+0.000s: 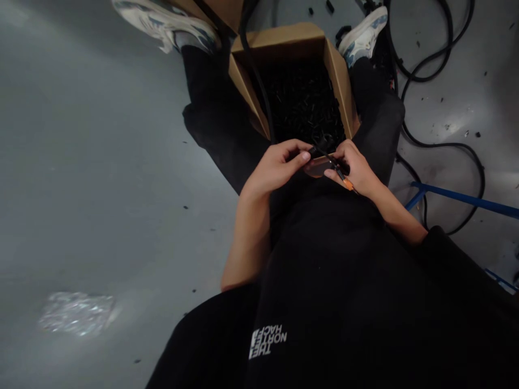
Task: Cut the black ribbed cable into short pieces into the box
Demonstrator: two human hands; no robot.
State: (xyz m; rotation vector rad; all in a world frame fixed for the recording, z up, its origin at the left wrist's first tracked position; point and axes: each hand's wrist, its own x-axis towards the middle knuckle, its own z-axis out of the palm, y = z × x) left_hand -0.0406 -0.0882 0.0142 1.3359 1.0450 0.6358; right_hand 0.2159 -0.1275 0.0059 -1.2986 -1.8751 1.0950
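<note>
My left hand (pixel 279 166) pinches a small black piece (pixel 315 151) between thumb and fingertips, just over the near edge of the cardboard box (pixel 286 35). My right hand (pixel 357 168) is closed around a slim dark tool with an orange part (pixel 347 184); its exact kind is unclear. The tool's dark front slants up and left to the black piece, where the two seem to meet. Beneath the hands, many small black pieces (pixel 302 100) fill the box. Fingers partly hide both held things.
The box stands on the grey floor (pixel 101 178) between my legs. A thick black cable (pixel 254 67) crosses its left side. More black cable (pixel 441 145) loops on the right, near a blue bar (pixel 466 198). A shiny clear plastic bag (pixel 77 313) lies at lower left.
</note>
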